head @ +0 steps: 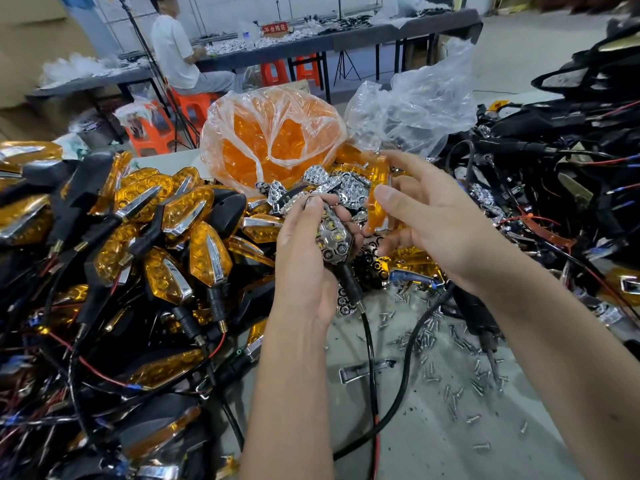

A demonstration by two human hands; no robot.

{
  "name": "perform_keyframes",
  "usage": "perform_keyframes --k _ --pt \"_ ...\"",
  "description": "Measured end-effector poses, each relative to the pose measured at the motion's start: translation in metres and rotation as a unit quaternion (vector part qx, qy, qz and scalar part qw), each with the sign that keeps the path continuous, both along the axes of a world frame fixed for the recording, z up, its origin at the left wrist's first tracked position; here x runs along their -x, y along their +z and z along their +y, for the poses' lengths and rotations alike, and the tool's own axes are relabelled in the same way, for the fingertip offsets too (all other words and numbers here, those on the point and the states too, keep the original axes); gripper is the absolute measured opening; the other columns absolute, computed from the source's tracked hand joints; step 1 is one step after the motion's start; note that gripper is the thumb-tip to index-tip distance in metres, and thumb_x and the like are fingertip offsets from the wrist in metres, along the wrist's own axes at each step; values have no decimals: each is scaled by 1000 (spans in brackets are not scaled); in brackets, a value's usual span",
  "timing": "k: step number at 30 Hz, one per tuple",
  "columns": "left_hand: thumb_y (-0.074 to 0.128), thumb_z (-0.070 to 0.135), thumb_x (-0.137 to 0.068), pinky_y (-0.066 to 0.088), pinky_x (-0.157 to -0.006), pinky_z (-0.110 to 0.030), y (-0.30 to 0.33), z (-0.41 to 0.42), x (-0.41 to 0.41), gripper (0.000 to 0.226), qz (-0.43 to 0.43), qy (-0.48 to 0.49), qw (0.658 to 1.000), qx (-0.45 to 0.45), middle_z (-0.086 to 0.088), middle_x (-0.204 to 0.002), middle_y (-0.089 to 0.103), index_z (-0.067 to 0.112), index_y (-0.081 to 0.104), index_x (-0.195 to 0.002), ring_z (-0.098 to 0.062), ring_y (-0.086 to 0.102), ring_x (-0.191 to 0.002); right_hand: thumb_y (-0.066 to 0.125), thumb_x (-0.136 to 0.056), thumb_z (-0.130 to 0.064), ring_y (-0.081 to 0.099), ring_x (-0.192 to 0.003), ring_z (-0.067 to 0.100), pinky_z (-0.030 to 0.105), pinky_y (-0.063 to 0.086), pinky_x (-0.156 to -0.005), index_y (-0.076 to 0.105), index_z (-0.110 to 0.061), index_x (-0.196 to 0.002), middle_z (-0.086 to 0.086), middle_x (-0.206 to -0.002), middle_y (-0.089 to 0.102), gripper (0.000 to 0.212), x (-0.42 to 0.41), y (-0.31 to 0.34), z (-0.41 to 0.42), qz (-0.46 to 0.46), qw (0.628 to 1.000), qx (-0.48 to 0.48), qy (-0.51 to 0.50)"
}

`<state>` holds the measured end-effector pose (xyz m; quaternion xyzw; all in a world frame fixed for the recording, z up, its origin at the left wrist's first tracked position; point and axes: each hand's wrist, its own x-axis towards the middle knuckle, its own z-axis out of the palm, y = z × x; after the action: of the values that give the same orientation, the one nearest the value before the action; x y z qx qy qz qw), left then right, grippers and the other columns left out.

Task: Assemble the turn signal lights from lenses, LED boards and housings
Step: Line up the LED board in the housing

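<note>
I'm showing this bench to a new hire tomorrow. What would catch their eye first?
Probably the big heap of finished amber turn signals filling the left side, and the clear bag of orange lenses behind the hands. At centre, the left hand holds a housing with a chrome reflector, while the right hand holds an amber lens beside it; loose screws litter the table.
</note>
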<state>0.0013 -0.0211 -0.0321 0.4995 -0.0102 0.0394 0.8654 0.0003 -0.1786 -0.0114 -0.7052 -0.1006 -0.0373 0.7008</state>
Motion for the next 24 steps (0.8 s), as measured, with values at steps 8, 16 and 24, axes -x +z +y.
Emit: perform_keyframes --k 8,16,24 --pt "50 15 -109 54 -66 -32 -1 -2 -2 22 7 48 999 -4 -1 -75 65 13 64 -91 -15 61 -68 84 -87 -18 76 -68 29 37 63 -62 71 -17 -120 3 -107 75 35 1 -4 1 -51 997 51 -34" --pt "50 26 -108 57 -92 -47 -5 1 -6 32 120 -14 993 15 -20 -118 74 3 69 -120 -31 70 -103 85 -86 -32 71 -88 15 35 57 -79 80 -26 -113 -2 -94 77 28 -1 -8 3 -116 975 184 -42" --pt "55 22 -102 53 -102 -48 -8 0 -10 41 184 -30 982 24 -23 -120 71 -3 64 -133 -35 69 -115 84 -88 -28 64 -68 32 48 58 -70 81 -22 -105 9 -80 73 18 -2 -14 13 -142 962 232 -6"
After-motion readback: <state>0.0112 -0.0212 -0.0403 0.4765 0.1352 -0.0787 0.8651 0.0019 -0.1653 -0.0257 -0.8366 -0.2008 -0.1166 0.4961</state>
